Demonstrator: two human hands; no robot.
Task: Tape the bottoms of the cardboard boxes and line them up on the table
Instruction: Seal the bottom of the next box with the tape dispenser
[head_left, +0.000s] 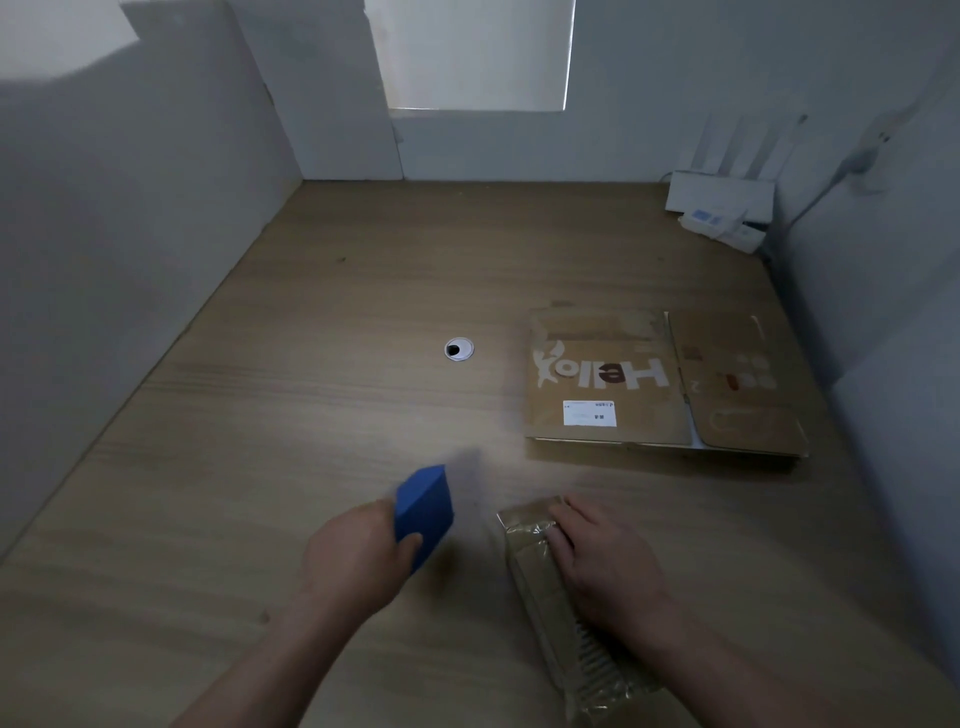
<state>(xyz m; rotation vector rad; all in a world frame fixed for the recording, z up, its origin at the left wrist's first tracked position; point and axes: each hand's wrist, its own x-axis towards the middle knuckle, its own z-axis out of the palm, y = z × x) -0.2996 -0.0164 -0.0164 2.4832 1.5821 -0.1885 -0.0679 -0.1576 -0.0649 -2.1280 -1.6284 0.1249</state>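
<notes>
**Hand state.** Your left hand (358, 551), lower centre of the frame, is closed round the near end of a blue tool (423, 512). The tool is lifted off the tabletop (311, 415) with its far end pointing up the frame. It is blurred, so its type cannot be confirmed; it is probably the tape dispenser. Your right hand (608, 561) lies palm-down on a narrow box (532, 571), fingers extended along the top toward its far end. It presses on the box and does not wrap round it.

**Position of the work.** The narrow box lies on the tabletop at lower right of centre, running from the bottom edge up toward the centre. Glossy tape shows at both its far and near ends. Two flat boxes (602, 384) lie side by side at right of centre, well apart from your hands and not yet folded up.

**Reason for the hold.** The flat palm probably pins the box and smooths the tape against the cardboard. The tool is held just beside the box on the left, clear of the taped surface.

**Progress.** Judged from the layout, the narrow box is near the end of taping. The flat boxes remain to be formed, taped and lined up.

**Obstructions.** Keep the row clear of the cable hole (458, 348) at centre and the router (719, 200) at upper right.
</notes>
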